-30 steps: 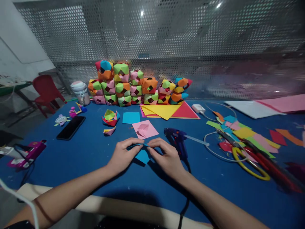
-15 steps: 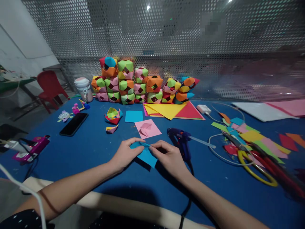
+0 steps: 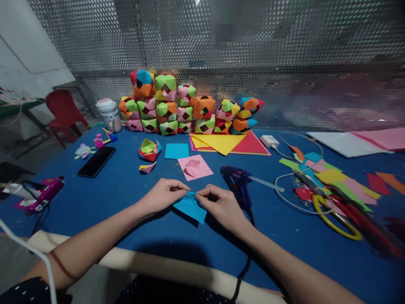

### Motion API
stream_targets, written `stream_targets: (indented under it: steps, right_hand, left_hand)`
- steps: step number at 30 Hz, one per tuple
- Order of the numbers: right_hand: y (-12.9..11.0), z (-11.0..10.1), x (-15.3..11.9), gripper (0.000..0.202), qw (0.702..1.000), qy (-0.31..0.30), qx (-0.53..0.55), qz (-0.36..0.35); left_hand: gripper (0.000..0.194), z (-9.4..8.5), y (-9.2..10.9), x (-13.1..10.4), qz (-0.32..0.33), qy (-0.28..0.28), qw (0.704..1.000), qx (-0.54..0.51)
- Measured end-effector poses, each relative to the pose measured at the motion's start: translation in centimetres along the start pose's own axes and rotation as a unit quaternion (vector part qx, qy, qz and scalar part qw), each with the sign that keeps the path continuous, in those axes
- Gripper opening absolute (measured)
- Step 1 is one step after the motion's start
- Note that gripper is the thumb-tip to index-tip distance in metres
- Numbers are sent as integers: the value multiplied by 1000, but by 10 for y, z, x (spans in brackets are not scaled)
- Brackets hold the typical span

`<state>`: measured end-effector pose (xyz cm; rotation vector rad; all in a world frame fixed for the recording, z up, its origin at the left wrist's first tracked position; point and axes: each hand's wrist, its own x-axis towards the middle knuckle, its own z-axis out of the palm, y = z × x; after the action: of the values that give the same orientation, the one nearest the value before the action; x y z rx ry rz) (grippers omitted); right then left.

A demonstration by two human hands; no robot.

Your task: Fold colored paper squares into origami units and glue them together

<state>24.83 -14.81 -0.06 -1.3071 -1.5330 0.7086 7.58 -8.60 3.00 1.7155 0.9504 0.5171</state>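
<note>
A small blue sheet of paper (image 3: pixel 191 208) is held just above the table between both hands. My left hand (image 3: pixel 163 195) pinches its far edge at the left, thumb against the bent fingers. On the right, my right hand (image 3: pixel 221 206) grips the same edge between thumb and fingertips. The edge looks folded or creased where the fingertips meet it. Beyond the hands lies a pink square (image 3: pixel 202 169) with a raised fold in its middle. Behind that, a flat blue square (image 3: pixel 176 151) rests on the table. A glue gun (image 3: pixel 238 179) lies close to my right hand.
Stacked folded-paper cubes (image 3: pixel 167 112) line the back, behind yellow and red sheets (image 3: pixel 253 145). Scissors (image 3: pixel 335 221) and paper scraps (image 3: pixel 335 175) lie at right, with a white cable looping there. A phone (image 3: pixel 96 161) and a purple power adapter (image 3: pixel 47 194) are at left.
My left fingers have shifted a little left along the blue sheet's far edge, leaving more of it uncovered. The whole view has tilted slightly.
</note>
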Motion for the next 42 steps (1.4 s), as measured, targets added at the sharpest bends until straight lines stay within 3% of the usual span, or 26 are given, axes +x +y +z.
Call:
stream_targets:
  steps: [6, 13, 16, 22, 25, 30, 35, 42]
  right_hand:
    - [-4, 1, -2, 11, 999, -21, -20, -33]
    - [-8, -2, -3, 12, 998, -50, -14, -41]
    - [-7, -2, -2, 12, 998, -58, -12, -28]
    - [-2, -3, 0, 20, 998, -29, -8, 50]
    - [-1, -3, 1, 18, 998, -27, -7, 56]
    - [-4, -1, 1, 17, 999, -31, -26, 28]
    - [-4, -3, 1, 22, 997, -41, 11, 66]
    - [-6, -4, 4, 21, 996, -41, 16, 80]
  left_hand:
    - [22, 0, 0, -4, 80, -29, 991, 105]
    - [22, 0, 0, -6, 94, -58, 988, 111]
    - [23, 0, 0, -6, 95, -40, 989, 108]
    - [20, 1, -1, -4, 74, 24, 994, 83]
    - [21, 3, -3, -3, 43, 22, 996, 71]
    - [19, 7, -4, -2, 61, 6, 996, 68]
    - [15, 7, -5, 0, 4, 36, 999, 8]
    - [19, 11, -4, -2, -26, 6, 998, -63]
